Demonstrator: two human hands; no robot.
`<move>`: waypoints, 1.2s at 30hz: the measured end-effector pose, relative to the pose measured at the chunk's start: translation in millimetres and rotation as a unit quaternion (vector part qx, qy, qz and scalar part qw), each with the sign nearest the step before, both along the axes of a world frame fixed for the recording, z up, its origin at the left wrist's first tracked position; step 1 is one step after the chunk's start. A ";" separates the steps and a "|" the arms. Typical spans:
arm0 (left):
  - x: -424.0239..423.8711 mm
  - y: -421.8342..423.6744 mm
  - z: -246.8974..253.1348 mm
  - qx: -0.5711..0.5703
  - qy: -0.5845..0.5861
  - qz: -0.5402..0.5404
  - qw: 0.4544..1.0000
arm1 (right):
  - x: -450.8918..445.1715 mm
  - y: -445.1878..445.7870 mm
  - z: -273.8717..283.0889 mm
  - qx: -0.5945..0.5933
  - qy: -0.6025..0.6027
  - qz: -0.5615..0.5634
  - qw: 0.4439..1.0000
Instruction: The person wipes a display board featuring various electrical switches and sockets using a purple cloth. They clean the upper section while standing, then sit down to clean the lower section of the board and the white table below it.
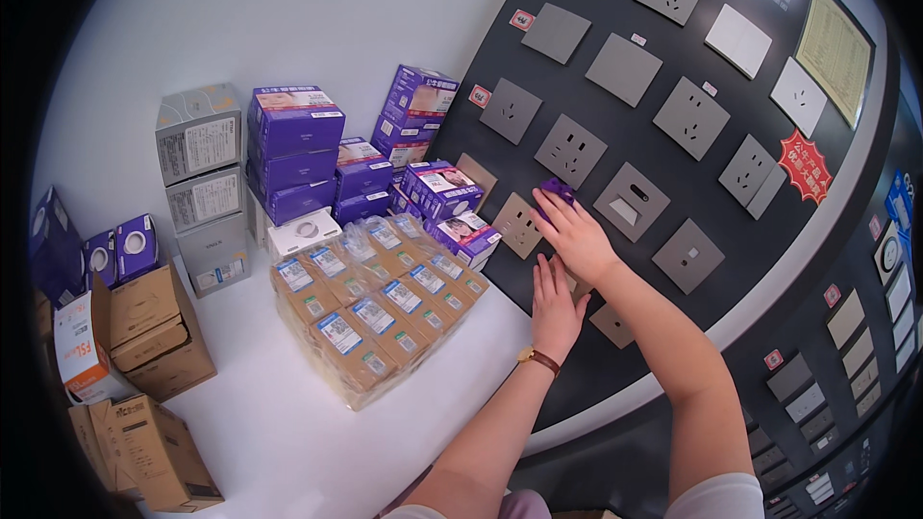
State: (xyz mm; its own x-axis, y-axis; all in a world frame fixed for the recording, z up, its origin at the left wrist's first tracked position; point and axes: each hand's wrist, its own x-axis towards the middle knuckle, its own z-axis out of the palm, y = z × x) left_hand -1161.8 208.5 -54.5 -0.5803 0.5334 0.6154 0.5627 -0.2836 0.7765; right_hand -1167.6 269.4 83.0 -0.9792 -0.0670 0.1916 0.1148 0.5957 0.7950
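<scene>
My right hand [577, 239] presses a bunched purple cloth [552, 203] against a dark display board, between a grey socket plate [570, 151] and a gold socket plate [517, 225]. Just below it, my left hand [557, 306] lies with its fingers extended over another gold plate [581, 290], which it largely hides. Nothing shows in that hand. A watch [537, 358] with a brown strap is on the left wrist. To the lower right of the hands is a small gold plate [611, 324], partly covered by my right forearm.
Left of the board, a white surface [288, 440] carries a plastic-wrapped pack of brown boxes [375, 310], stacked purple boxes [296, 151], grey boxes [205, 191] and cardboard cartons [155, 331]. More switch and socket plates [631, 202] cover the board, whose light curved edge [613, 411] passes beneath my right arm.
</scene>
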 end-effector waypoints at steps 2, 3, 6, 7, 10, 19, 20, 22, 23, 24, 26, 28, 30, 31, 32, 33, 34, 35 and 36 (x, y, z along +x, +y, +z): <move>-1.1 2.0 -1.1 0.002 0.010 0.008 1.000 | -11.3 0.0 -11.5 -0.019 0.022 -0.003 1.000; -1.0 3.3 -2.3 0.002 0.015 0.011 1.000 | -15.9 -2.1 -15.6 -0.026 0.034 -0.007 0.999; 0.2 6.6 -6.0 0.000 0.014 0.006 1.000 | -26.4 0.2 -31.4 -0.049 0.040 -0.003 0.998; 0.6 7.7 -6.9 -0.010 0.022 0.006 1.000 | -26.6 1.1 -34.4 -0.038 0.023 -0.004 0.999; 0.8 12.6 -10.9 -0.025 0.029 0.001 0.999 | -24.3 0.7 -39.5 -0.023 -0.026 -0.010 0.999; 0.0 5.2 -4.1 0.003 0.013 0.029 0.999 | 2.0 -22.1 24.7 -0.039 0.033 0.029 0.998; 0.9 5.7 -4.7 -0.002 0.015 0.021 1.000 | 9.8 -21.4 41.3 -0.002 0.091 0.016 0.996; 2.0 5.3 -3.5 -0.011 0.010 0.020 1.000 | 24.8 -22.3 62.9 0.009 0.184 -0.025 0.983; 2.5 4.4 -2.2 -0.012 0.010 0.019 1.000 | 32.7 -21.0 69.1 0.013 0.213 -0.052 0.976; 3.4 3.4 -1.5 -0.012 0.010 0.017 1.000 | 41.2 -19.3 69.5 0.019 0.177 -0.042 0.983; 1.2 2.9 -1.3 -0.014 0.011 0.020 1.000 | 55.1 -20.3 60.0 0.031 0.103 -0.016 0.994; -2.1 2.4 -1.5 -0.016 0.016 0.026 0.999 | 68.2 -23.7 44.2 0.018 0.013 -0.027 0.999; 0.1 1.1 0.4 -0.017 0.016 0.023 0.999 | 87.9 -22.1 37.9 0.025 -0.029 -0.039 0.999; 1.0 0.7 0.1 -0.018 0.016 0.021 0.999 | 97.2 -24.2 39.8 0.032 -0.034 -0.042 0.998; 1.4 0.5 -0.2 -0.015 0.017 0.021 1.000 | 105.0 -26.9 44.3 0.040 -0.039 -0.045 0.997; 1.7 0.7 -0.7 -0.012 0.019 0.021 1.000 | 111.7 -33.9 53.4 0.030 -0.024 -0.034 0.999; 2.3 1.2 -0.8 -0.008 0.020 0.021 1.000 | 118.2 -39.2 60.9 0.045 0.013 -0.046 0.998; 2.3 1.8 -1.1 -0.010 0.021 0.022 0.999 | 124.6 -42.8 66.6 0.060 0.050 -0.058 0.995; 2.0 2.4 -1.6 -0.012 0.020 0.022 0.999 | 131.2 -44.0 70.3 0.054 0.099 -0.068 0.991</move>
